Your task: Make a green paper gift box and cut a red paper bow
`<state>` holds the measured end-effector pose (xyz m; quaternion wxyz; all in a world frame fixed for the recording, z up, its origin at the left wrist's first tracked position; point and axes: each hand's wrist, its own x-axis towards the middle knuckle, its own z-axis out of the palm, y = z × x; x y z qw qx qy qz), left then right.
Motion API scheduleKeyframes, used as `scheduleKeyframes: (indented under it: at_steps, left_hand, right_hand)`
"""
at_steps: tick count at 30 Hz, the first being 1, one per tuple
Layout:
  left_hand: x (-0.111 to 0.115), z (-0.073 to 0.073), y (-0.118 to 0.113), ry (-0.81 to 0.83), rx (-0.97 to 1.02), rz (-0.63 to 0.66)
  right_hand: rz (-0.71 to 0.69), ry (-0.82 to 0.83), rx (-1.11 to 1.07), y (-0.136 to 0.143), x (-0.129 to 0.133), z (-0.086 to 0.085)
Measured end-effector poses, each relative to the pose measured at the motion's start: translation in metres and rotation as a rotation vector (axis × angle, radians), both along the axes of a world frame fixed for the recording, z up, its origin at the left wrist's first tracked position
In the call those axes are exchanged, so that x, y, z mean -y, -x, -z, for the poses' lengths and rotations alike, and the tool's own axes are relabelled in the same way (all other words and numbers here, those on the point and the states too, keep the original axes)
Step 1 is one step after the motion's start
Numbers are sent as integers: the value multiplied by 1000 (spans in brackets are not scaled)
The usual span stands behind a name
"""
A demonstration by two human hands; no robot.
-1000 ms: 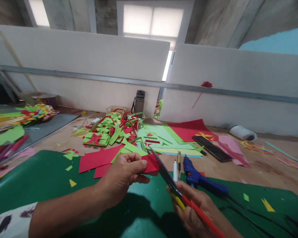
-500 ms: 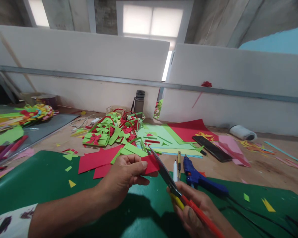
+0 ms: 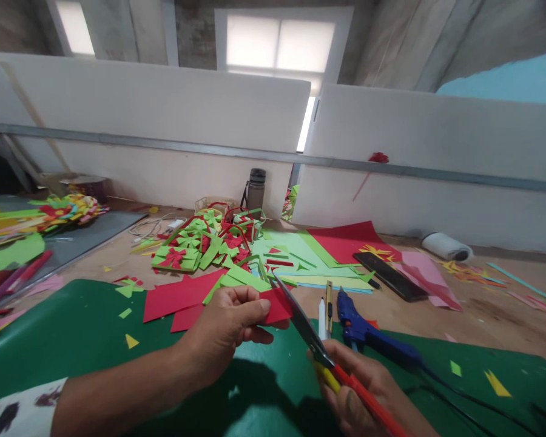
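While a small red paper piece (image 3: 279,305) was pinched between the thumb and fingers of the left hand (image 3: 230,318), the red-and-yellow-handled scissors (image 3: 304,326) were gripped in the right hand (image 3: 372,375), its fingers curled around the handles; the blades pointed away and leftward, set against the paper's right edge; whether that edge lay between them could not be made out. A crooked cut was judged the likeliest fault, to be caused by the paper's free end bending under the blades or by the pinch slipping; the left fingertips were noted as near the blades, so a nick was thought possible if the paper were fed too far across; loose red paper rectangles (image 3: 182,296) and green paper pieces (image 3: 244,278) lay beyond the left hand and could be snagged by the blade tips if these were dipped. The red paper piece was held above the green mat (image 3: 86,331), between the two hands, touching the left fingertips and apart from the right hand; just beyond the right hand lay a white marker pen (image 3: 322,318), a utility knife (image 3: 329,298) and a blue hot glue gun (image 3: 384,343).
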<state>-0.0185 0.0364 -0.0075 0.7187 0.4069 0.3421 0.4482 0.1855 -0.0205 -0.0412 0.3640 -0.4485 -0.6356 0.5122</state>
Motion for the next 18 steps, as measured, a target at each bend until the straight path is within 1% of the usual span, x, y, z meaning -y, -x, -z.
scheduleKeyframes:
  at_steps: [4, 8, 12, 14, 18]
  left_hand:
    - [0, 0, 0, -18, -9, -4]
    - [-2, 1, 0, -47, -29, -6]
    - [-3, 1, 2, -67, -54, -5]
    - [-4, 0, 2, -83, -87, 3]
    - [-6, -3, 3, -101, -157, 14]
  right_hand:
    - [15, 4, -17, 2, 1, 0]
    - [-24, 16, -28, -1, 0, 2]
    - [-34, 75, -46, -2, -1, 3]
    - [-36, 99, -48, -3, -1, 1]
    - [-45, 71, -77, -1, 0, -4]
